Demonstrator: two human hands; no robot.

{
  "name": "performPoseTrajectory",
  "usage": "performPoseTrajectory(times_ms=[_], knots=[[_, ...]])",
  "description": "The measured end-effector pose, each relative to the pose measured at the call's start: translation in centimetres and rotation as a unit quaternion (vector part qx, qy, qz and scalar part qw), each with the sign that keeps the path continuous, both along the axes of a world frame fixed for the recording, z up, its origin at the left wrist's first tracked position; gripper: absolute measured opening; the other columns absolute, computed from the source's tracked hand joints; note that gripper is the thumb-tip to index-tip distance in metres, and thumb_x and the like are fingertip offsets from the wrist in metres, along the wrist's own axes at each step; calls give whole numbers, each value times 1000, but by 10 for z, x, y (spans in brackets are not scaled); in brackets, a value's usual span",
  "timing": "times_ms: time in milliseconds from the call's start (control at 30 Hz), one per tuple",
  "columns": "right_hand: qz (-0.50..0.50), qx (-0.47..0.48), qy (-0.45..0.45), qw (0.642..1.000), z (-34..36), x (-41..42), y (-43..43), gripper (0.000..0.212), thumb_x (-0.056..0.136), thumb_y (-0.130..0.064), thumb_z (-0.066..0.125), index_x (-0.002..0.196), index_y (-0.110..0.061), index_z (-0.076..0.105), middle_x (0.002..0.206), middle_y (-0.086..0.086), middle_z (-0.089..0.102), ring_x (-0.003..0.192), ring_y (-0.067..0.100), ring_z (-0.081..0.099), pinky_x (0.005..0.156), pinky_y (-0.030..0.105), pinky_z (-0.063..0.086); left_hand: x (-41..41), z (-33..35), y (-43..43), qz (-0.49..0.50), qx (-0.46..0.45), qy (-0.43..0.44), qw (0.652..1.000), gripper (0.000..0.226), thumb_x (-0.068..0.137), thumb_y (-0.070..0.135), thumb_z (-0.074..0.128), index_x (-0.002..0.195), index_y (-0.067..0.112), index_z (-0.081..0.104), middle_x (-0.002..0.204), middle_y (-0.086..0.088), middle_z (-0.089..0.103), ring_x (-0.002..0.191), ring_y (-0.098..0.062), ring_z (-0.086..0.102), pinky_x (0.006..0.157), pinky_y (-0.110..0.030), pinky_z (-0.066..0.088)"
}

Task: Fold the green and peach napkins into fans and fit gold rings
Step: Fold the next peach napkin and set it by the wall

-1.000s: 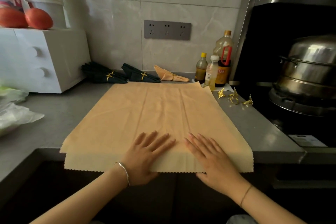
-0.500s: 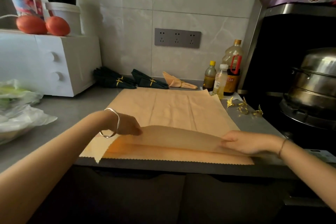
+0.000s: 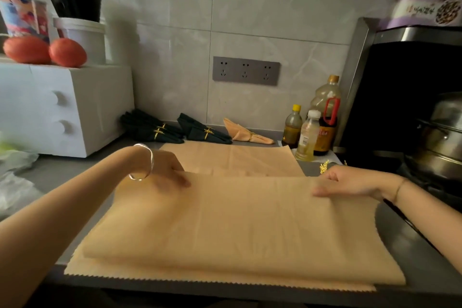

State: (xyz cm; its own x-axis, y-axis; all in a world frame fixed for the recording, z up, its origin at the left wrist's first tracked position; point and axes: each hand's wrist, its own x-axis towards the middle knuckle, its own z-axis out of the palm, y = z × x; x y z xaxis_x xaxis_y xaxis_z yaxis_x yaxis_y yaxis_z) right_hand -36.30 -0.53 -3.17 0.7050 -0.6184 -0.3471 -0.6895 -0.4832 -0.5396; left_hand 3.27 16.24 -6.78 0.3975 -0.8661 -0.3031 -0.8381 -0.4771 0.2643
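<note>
A grey table (image 3: 57, 182) runs along a tiled wall (image 3: 275, 7). A white oven (image 3: 62, 107) stands at its left, and at the back sit the ringed green fans (image 3: 152, 130) and one ringed peach fan (image 3: 246, 134). Bottles (image 3: 322, 117) come next, then loose gold rings (image 3: 324, 167) and a steel pot (image 3: 442, 137) at the far right.

The likeliest slip is a crooked pleat: if one hand carries its end further than the other, the fold will taper and the fan will skew. The cloth looks soft, so the fold may also slump open unless it is pressed flat. The zigzag near edge sits right at the table's lip, and a backward tug could drag the cloth over it. The loose rings lie just beside the right wrist, where a sweep could scatter them.

The peach napkin (image 3: 225, 220) is spread across the front of the table between the two arms. Its near part is doubled into a wide fold. The left hand (image 3: 167, 170) pinches the far ridge of that fold at its left end, and the right hand (image 3: 347, 180) pinches the same ridge at its right end. A single layer lies flat beyond both hands, towards the wall.
</note>
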Motion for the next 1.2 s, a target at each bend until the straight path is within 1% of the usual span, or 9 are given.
performPoseTrajectory(times_ms=[33,100,233,367,500,900,1000,1100,1200], knots=[[-2,-45,14,999,-6,9,-12,31,88,-46,58,76,-18,68,78,-7,70,69,4,65,68,16,49,-4,1,-7,-16,-33,5,999,17,79,46,72,81,29,72,66,11,67,61,-7,63,67,-26,55],[3,-121,28,992,-22,23,-33,41,91,-43,55,62,-14,53,61,-5,50,53,4,45,51,10,34,-19,4,-17,-12,-93,-2,996,12,85,37,67,80,26,68,66,10,62,61,-8,58,58,-18,46],[-12,-161,-25,987,-54,43,-72,35,87,-39,63,69,-9,56,66,5,42,59,13,38,46,16,25,-14,-17,-43,17,-186,-67,980,20,86,34,66,90,15,72,70,6,55,63,-9,47,49,-13,31],[-57,-183,-36,981,-75,57,-101,34,84,-37,66,64,-12,54,62,0,46,55,8,40,48,16,26,-1,-40,-68,32,-199,-87,976,27,85,39,66,99,16,72,97,2,67,77,-10,51,65,-18,37],[-76,-202,-47,975,-87,66,-116,21,79,-33,72,62,-23,63,66,-8,58,67,6,52,59,21,37,6,-54,-87,51,-179,-92,978,34,87,37,64,114,17,65,114,-1,62,96,-16,54,75,-20,38],[-98,-230,-46,967,-94,80,-126,18,76,-26,75,64,-24,62,74,-7,62,74,11,56,58,23,39,12,-69,-102,66,-179,-116,975,36,87,40,63,115,17,61,118,-5,58,106,-23,54,80,-27,41],[-113,-238,-42,964,-91,80,-116,13,79,-26,72,73,-23,60,85,-4,62,85,17,58,65,26,43,3,-69,-99,74,-157,-176,969,40,90,41,59,123,20,54,124,-3,56,112,-22,51,89,-30,40],[-111,-332,-32,936,-90,79,-93,20,86,-27,63,105,-23,58,111,-4,61,106,22,56,87,32,45,-18,-68,-88,74,-209,-235,946,45,92,40,54,133,22,45,137,-1,49,124,-22,45,104,-36,36],[-104,-337,-115,929,-90,85,-53,26,93,-22,52,117,-17,60,122,-1,60,113,21,54,93,31,41,-64,-66,-69,-22,-257,-169,951,45,97,38,42,140,24,39,144,3,42,132,-18,38,107,-28,29]])
